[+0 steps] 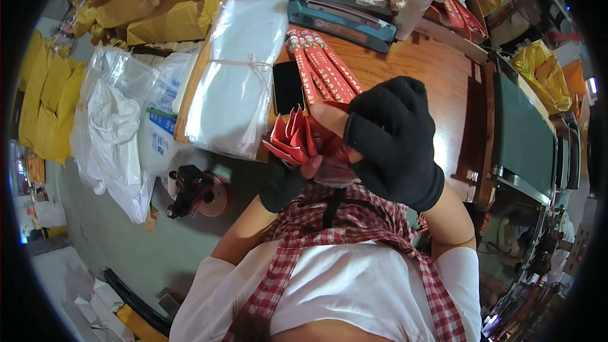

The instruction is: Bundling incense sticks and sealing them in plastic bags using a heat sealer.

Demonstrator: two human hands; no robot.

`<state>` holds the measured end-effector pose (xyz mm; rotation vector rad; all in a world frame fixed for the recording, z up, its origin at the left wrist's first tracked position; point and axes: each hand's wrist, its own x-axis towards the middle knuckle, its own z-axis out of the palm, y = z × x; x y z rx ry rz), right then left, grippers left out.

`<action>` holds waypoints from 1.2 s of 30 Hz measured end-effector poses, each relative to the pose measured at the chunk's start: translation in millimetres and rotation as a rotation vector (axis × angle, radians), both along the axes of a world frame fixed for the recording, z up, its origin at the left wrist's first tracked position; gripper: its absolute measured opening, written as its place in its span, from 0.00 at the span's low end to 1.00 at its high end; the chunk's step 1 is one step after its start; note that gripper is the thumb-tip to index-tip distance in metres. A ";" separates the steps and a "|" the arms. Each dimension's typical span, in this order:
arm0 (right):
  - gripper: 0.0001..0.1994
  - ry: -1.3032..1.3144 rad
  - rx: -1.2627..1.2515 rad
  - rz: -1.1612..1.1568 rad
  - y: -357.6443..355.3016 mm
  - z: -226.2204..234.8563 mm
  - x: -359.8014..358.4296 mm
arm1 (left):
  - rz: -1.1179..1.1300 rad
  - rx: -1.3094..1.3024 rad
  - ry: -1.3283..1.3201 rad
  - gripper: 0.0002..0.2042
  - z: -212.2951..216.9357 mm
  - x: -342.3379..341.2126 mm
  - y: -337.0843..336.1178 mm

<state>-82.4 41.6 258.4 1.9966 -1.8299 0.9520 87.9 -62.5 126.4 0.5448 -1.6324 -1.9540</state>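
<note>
A bundle of red paper sleeves [292, 137], their pointed ends fanned out, is held in front of my body. My left hand [283, 180], in a black glove with bare fingertips, is closed round it from below, thumb on the near side. My right hand [396, 142], gloved the same way, is bent over the bundle's right part with bare fingers against the red paper; its exact grip is partly hidden. Clear plastic film [335, 174] shows under the hands. Beyond them, several long red printed sleeves [326, 66] lie on the wooden table [437, 82].
Left of a black phone [289, 87] lies a tied stack of clear plastic bags [237, 82]. A teal sealing machine [342, 16] and a white bottle [418, 3] stand at the back. White plastic bags [114, 120] hang at the left; yellow parcels [164, 6] are piled behind.
</note>
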 end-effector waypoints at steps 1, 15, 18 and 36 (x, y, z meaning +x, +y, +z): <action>0.25 0.018 0.007 0.016 0.4 -0.5 -1.2 | -0.034 0.050 0.030 0.33 2.4 -2.0 -0.9; 0.18 -0.123 -0.077 -0.116 -7.8 2.4 9.1 | -0.081 0.015 0.202 0.34 -5.2 -0.4 1.9; 0.16 -0.086 0.027 -0.063 -8.7 0.7 5.1 | -0.069 -0.154 -0.006 0.32 0.6 2.8 -1.0; 0.22 0.016 0.094 0.071 -6.1 11.6 2.8 | -0.087 -0.030 0.014 0.24 -12.7 -4.8 -2.0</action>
